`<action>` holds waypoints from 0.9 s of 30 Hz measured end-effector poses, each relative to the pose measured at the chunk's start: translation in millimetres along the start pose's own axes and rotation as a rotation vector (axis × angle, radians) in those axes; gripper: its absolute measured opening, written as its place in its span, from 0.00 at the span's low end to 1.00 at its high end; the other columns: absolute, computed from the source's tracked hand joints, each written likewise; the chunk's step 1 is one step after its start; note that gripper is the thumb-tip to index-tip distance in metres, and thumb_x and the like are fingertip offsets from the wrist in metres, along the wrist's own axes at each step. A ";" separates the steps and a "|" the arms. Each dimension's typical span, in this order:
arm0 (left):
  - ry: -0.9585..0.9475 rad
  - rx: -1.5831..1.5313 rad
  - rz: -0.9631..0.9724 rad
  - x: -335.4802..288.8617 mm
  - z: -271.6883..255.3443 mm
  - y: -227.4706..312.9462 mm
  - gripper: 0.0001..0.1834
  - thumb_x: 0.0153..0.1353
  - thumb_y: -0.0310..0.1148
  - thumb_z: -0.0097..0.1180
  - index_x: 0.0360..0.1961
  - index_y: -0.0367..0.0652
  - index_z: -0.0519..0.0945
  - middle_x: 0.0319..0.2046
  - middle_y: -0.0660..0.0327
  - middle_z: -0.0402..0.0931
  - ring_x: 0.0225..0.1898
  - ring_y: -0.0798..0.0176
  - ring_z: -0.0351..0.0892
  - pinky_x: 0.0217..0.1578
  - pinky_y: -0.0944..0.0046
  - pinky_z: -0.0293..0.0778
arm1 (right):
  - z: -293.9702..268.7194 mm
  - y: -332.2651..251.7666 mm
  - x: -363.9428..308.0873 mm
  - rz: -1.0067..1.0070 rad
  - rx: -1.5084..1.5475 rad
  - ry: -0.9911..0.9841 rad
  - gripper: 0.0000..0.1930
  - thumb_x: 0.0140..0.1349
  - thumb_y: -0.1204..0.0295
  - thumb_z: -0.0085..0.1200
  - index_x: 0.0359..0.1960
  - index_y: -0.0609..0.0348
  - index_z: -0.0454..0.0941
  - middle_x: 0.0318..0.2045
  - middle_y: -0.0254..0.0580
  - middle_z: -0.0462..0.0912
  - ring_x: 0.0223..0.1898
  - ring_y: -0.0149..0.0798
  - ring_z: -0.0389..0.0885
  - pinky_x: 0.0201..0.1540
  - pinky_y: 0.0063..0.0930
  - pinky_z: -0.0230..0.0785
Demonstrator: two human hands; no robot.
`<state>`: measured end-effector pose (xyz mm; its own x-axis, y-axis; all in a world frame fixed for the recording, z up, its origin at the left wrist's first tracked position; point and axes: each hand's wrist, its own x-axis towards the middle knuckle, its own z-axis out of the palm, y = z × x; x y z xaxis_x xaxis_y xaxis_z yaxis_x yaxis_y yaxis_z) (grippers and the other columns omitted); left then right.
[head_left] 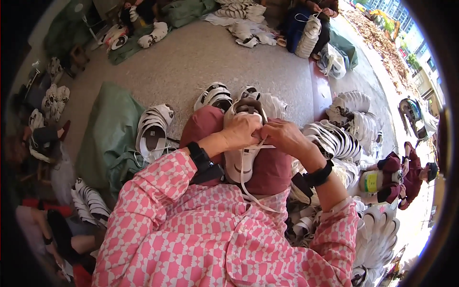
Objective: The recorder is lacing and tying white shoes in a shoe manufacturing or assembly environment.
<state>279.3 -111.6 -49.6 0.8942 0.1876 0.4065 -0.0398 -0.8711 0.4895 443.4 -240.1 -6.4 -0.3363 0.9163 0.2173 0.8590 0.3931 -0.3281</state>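
A white sneaker (236,165) with a brown lining lies across my lap between my knees, its toe toward me. My left hand (239,131) rests over the shoe's upper, fingers closed at the lacing. My right hand (286,136) meets it there, thumb and fingers pinched on the white shoelace (244,181). One end of that lace hangs past the toe onto my pink patterned clothing. The fingertips partly hide the eyelets. Just beyond my knees stand more white shoes (213,97).
Nested white shoes (154,129) stand left, beside a green cloth-covered heap (107,129). Long rows of shoes (334,138) crowd my right side. Other people (411,174) sit or stand around, some handling shoes. A motorbike (415,117) is at the far right.
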 end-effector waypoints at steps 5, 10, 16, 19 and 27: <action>-0.074 -0.007 -0.033 3.5 -4.2 5.2 0.10 0.46 0.34 0.65 0.27 0.42 0.77 0.29 0.57 0.73 0.38 0.51 0.77 0.40 0.53 0.71 | 6.1 1.5 -1.9 -0.034 0.011 0.063 0.09 0.49 0.74 0.61 0.32 0.56 0.75 0.31 0.40 0.80 0.40 0.47 0.79 0.47 0.39 0.71; 0.069 0.134 0.111 -0.9 -37.6 -7.3 0.07 0.49 0.33 0.64 0.25 0.43 0.79 0.27 0.58 0.73 0.36 0.51 0.77 0.38 0.55 0.71 | 1.2 -4.1 -1.2 0.022 -0.035 0.014 0.09 0.50 0.76 0.58 0.33 0.56 0.75 0.34 0.42 0.80 0.42 0.49 0.78 0.48 0.39 0.70; 0.625 0.518 -0.291 -28.1 -199.3 -91.4 0.04 0.55 0.33 0.61 0.27 0.46 0.80 0.30 0.61 0.75 0.30 0.53 0.78 0.30 0.56 0.72 | 7.0 -10.5 2.0 0.111 -0.074 -0.007 0.13 0.46 0.78 0.54 0.36 0.56 0.73 0.35 0.44 0.77 0.42 0.51 0.77 0.48 0.41 0.70; 0.835 0.683 -0.531 -57.5 -269.6 -114.3 0.04 0.57 0.35 0.60 0.29 0.49 0.81 0.32 0.62 0.75 0.32 0.54 0.77 0.32 0.56 0.72 | 13.5 -13.8 -1.1 0.127 0.000 0.092 0.14 0.48 0.78 0.54 0.39 0.57 0.72 0.35 0.45 0.78 0.41 0.51 0.79 0.44 0.40 0.71; 0.450 0.255 -0.477 -59.6 -176.7 -101.7 0.09 0.55 0.28 0.60 0.38 0.44 0.78 0.34 0.59 0.77 0.35 0.57 0.79 0.37 0.60 0.74 | 24.9 -42.1 -27.9 0.698 0.569 0.356 0.10 0.59 0.74 0.57 0.41 0.62 0.74 0.31 0.44 0.81 0.29 0.35 0.81 0.33 0.30 0.73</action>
<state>151.3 46.0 12.7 0.5145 0.6970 0.4994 0.4656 -0.7162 0.5200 407.1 -280.3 -21.6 0.3955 0.9176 0.0401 0.4745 -0.1668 -0.8643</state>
